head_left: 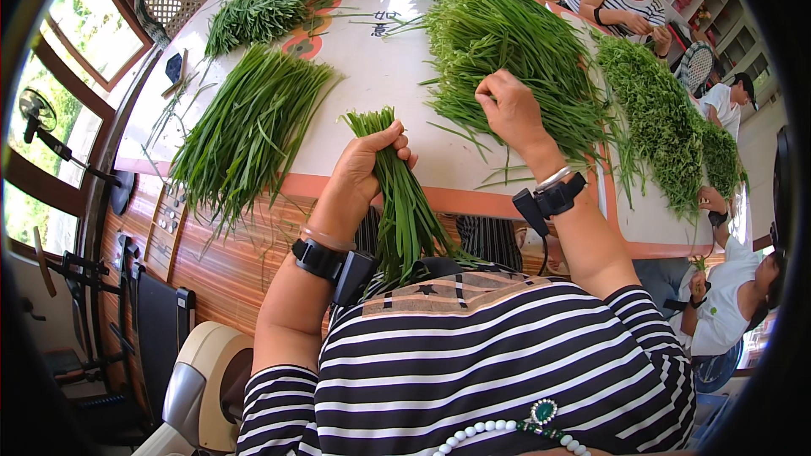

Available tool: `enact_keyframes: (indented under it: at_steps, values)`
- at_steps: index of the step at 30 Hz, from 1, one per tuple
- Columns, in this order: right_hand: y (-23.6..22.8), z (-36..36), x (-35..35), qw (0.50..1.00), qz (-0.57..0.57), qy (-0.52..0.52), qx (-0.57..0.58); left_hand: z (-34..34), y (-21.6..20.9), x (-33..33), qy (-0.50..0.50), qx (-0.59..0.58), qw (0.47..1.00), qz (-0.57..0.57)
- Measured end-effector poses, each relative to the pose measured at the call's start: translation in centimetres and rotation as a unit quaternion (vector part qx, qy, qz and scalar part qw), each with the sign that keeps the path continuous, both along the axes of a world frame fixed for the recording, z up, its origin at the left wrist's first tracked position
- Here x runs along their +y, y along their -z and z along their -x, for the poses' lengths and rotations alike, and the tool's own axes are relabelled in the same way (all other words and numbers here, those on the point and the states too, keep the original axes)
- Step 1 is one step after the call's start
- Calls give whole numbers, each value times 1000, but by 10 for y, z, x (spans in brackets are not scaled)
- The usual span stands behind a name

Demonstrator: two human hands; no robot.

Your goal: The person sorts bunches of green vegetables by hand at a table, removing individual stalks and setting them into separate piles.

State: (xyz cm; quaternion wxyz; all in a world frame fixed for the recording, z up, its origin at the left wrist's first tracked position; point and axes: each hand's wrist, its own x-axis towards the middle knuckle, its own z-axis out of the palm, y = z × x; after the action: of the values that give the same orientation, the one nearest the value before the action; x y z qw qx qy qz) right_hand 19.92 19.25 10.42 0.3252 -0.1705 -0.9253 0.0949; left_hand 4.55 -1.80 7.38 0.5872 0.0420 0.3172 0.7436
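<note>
My left hand (pixel 372 159) is wrapped round a bunch of garlic chives (pixel 405 211) in front of my chest. The pale cut ends stick up above the fist, and the long green leaves hang down past the table edge. Over the near side of a large heap of chives (pixel 507 42), my right hand (pixel 514 111) is raised with its fingers pinched together. Whatever they may hold is too small to make out. To the left of the bunch lies another pile of chives (pixel 253 122), its leaf tips drooping over the table's edge.
A white table (pixel 372 59) with an orange border carries more greens (pixel 262 17) at the far left and a long heap (pixel 659 118) on the right. Other people work around it. A black-framed machine (pixel 156 338) stands at left, beside a beige chair (pixel 203 388).
</note>
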Motion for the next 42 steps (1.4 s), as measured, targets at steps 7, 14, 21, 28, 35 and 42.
enact_keyframes:
  at_steps: [7, 14, 21, 28, 35, 42]
  values:
    - [-18, 6, -8, 972, 221, -60, 58, -10, -1, 14, -1, 38, 999, 3]
    - [-12, 13, -32, 917, 371, -148, -3, -22, -4, 29, -32, 39, 999, -19]
    - [2, 28, -60, 900, 409, -138, 64, -34, 5, 35, -64, -13, 998, -14]
    - [10, 16, -76, 873, 449, -185, 45, -22, 3, 10, -56, 24, 998, -29]
    - [5, -15, -23, 958, 262, -78, -81, 3, 16, -8, -37, -49, 993, -98]
    - [11, -2, -28, 997, 62, 10, -46, -15, 12, 3, -38, -28, 997, -65]
